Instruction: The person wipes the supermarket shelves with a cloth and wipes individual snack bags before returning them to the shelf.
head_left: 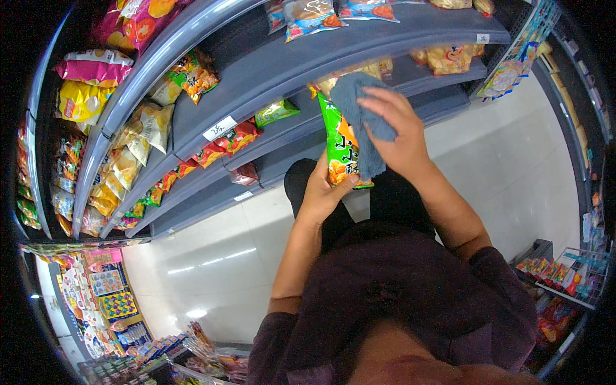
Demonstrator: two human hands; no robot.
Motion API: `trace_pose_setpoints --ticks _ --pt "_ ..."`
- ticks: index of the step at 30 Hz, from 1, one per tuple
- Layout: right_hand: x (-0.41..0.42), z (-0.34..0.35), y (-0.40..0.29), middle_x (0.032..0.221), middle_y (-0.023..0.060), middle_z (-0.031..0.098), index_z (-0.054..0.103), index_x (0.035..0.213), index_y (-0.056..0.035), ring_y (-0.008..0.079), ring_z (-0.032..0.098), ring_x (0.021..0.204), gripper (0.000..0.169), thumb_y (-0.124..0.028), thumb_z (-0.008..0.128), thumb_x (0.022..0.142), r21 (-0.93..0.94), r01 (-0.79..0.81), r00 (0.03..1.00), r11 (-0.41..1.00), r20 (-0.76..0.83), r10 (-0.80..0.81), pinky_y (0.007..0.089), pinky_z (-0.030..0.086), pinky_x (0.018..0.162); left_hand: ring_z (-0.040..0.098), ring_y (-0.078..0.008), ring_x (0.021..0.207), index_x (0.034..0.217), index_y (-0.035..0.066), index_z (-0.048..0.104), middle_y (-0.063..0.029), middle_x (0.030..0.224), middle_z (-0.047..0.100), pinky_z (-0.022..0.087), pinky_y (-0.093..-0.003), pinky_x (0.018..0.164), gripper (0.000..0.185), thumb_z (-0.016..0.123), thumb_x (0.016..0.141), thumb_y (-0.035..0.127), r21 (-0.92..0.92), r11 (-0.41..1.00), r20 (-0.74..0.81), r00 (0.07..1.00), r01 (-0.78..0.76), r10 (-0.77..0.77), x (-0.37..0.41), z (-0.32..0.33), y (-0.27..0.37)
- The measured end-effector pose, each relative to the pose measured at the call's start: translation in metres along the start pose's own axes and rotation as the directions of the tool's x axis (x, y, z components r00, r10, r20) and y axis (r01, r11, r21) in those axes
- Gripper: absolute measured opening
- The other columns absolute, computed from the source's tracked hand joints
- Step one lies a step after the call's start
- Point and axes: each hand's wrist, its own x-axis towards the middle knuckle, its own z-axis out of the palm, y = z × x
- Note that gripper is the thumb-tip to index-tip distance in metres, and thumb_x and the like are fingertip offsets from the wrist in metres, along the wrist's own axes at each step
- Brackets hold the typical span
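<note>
My left hand [323, 192] grips the lower end of a green and orange snack bag [335, 139], its thumb across the front. The bag stands nearly upright before my knees and bears printed writing. In my right hand [397, 130] is a bunched grey-blue cloth [353, 98], pressed against the upper right side of the bag. Part of the cloth hangs down along the bag's edge and covers some of its front. A similar orange and green snack bag [195, 74] lies on the shelf at the left.
Grey metal shelves [269, 62] curve across the front, close beyond my hands. Yellow chip bags [122, 168] and red snack bags [226, 142] line them. Pale floor tiles [216, 279] lie below. A wire rack [570, 274] with small packets stands at the right.
</note>
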Motion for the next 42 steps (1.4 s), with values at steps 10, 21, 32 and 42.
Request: trace_pose_setpoints --ticks 10,21,32,42 --pt "-0.053 0.018 -0.009 0.131 0.0035 0.065 0.072 0.113 -0.014 0.0328 0.061 0.097 0.042 -0.006 0.073 0.072 0.106 0.159 0.894 0.982 0.407 -0.189 0.0372 0.054 0.078 0.064 -0.0268 0.112 0.127 0.0 0.058 -0.015 0.125 0.065 0.051 -0.0368 0.095 0.046 0.07 0.082 -0.001 0.494 0.866 -0.074 0.988 -0.084 0.138 0.005 -0.019 -0.021" --pt "0.022 0.001 -0.005 0.125 0.0128 0.067 0.07 0.115 -0.0055 0.0292 0.063 0.118 0.041 0.006 0.073 0.076 -0.001 -0.065 0.981 0.998 -0.184 0.064 0.0376 0.046 0.104 0.057 -0.0186 0.12 0.154 0.0 0.031 -0.0121 0.137 0.055 0.049 -0.0327 0.103 0.078 0.071 0.088 -0.007 0.44 0.882 -0.079 0.971 -0.169 0.225 -0.003 -0.013 -0.04" --pt "0.007 0.004 0.007 0.121 0.0145 0.067 0.07 0.116 -0.0055 0.0293 0.064 0.117 0.038 0.004 0.074 0.079 -0.031 -0.163 0.985 0.986 -0.054 0.161 0.035 0.048 0.1 0.054 -0.017 0.123 0.155 0.0 0.03 -0.0101 0.138 0.053 0.046 -0.033 0.104 0.078 0.071 0.09 -0.004 0.152 0.982 -0.177 0.974 -0.116 0.143 -0.013 -0.01 -0.036" --pt "-0.022 0.019 -0.009 0.124 0.0128 0.067 0.072 0.113 -0.0086 0.0315 0.065 0.111 0.041 0.002 0.077 0.073 0.087 -0.069 0.993 0.994 0.1 0.06 0.0387 0.051 0.096 0.058 -0.0185 0.118 0.147 0.003 0.039 -0.0086 0.134 0.057 0.045 -0.0352 0.105 0.05 0.057 0.103 0.019 -0.271 0.962 -0.192 0.981 -0.046 -0.007 -0.004 -0.017 -0.028"
